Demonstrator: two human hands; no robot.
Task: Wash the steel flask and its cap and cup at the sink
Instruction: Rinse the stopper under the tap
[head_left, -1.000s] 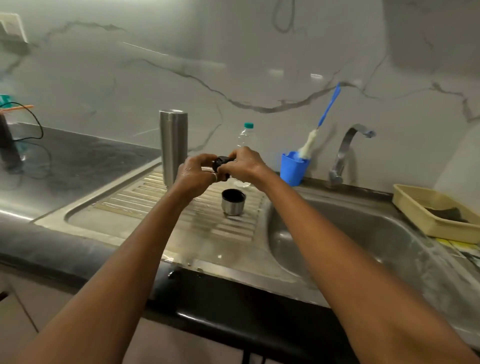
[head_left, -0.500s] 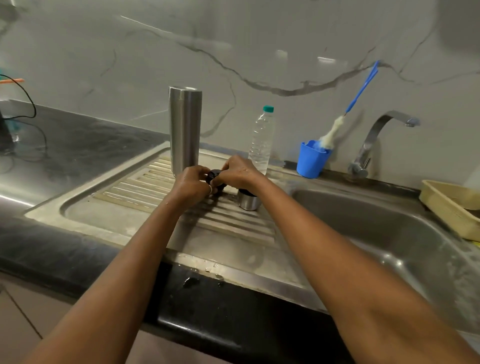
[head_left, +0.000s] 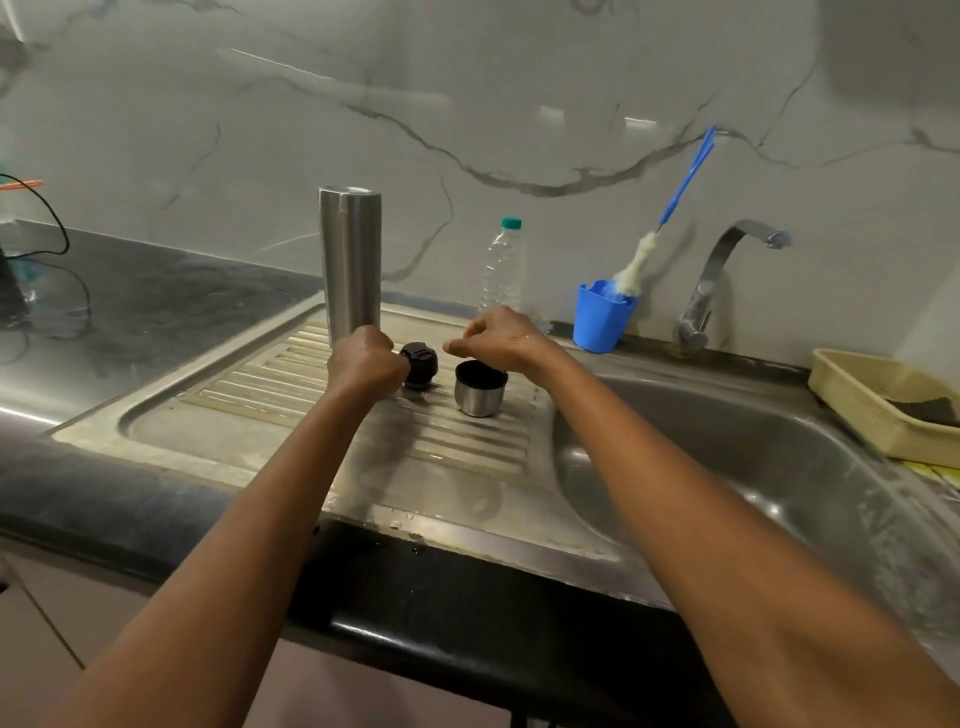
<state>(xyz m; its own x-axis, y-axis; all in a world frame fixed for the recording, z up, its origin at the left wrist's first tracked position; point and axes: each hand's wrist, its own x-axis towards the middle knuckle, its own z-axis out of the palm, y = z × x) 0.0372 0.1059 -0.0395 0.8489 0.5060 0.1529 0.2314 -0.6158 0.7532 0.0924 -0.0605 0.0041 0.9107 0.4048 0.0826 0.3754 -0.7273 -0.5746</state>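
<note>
The tall steel flask (head_left: 349, 265) stands on the ribbed drainboard (head_left: 260, 384) of the sink. In front of it the black cap (head_left: 421, 364) stands on the ribs, and the small steel cup (head_left: 479, 392) stands mouth up just to its right. My left hand (head_left: 366, 361) is curled against the cap's left side, its fingertips on the cap. My right hand (head_left: 498, 335) hovers above the cup's far rim with loosely curled fingers and holds nothing.
A clear plastic bottle (head_left: 503, 265) stands behind my right hand. A blue holder (head_left: 602, 314) with a bottle brush (head_left: 670, 218) sits beside the tap (head_left: 711, 280). The sink basin (head_left: 727, 467) lies to the right, with a beige tray (head_left: 872, 400) at its far edge.
Both hands lowered the black cap onto the drainboard left of the cup. My right hand has let go of it and lifted away to the right.
</note>
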